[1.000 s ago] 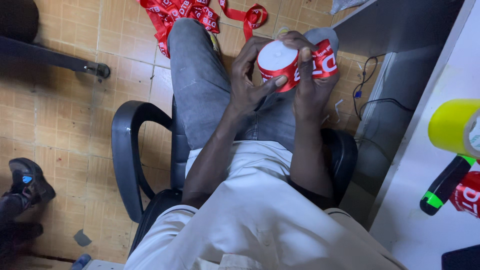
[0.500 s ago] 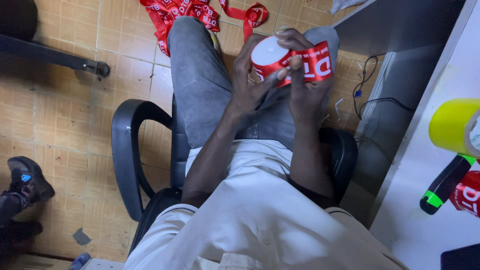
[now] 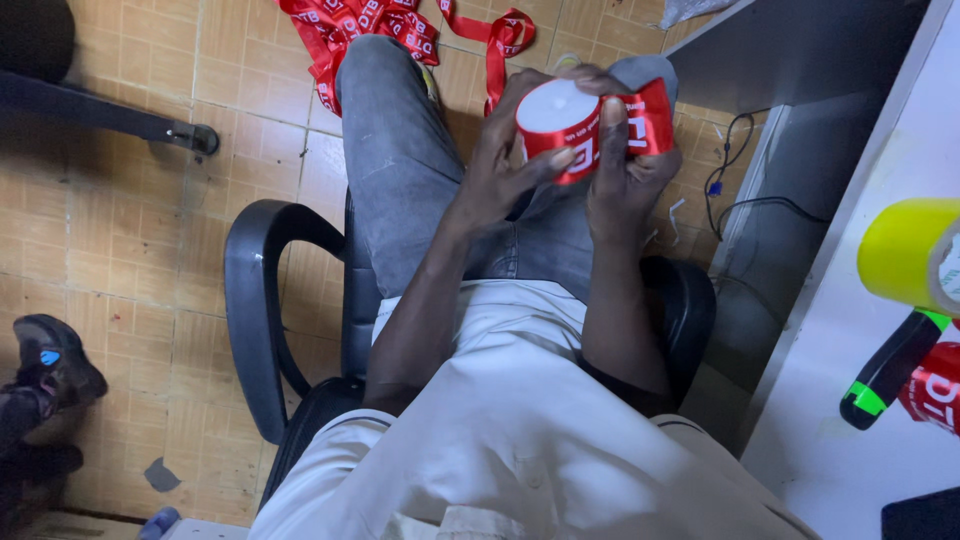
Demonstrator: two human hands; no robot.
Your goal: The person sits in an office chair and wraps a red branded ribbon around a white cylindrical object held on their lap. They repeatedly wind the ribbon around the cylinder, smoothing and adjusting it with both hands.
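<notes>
Ribbon roll (image 3: 556, 125), red on white core, above lap: left hand (image 3: 497, 170) clasps it from 8 o'clock, right hand (image 3: 625, 165) pinches its loose tail (image 3: 648, 118) toward 3 o'clock, core face tilted up.

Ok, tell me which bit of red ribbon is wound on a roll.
The red ribbon roll held in both hands; the loose ribbon pile lies unwound on the floor.

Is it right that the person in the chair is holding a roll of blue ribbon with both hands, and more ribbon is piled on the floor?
Not quite. In the head view the ribbon roll is red with white print, not blue. The rest holds: the left hand and the right hand both grip it, and a pile of ribbon lies on the tiled floor.
</notes>
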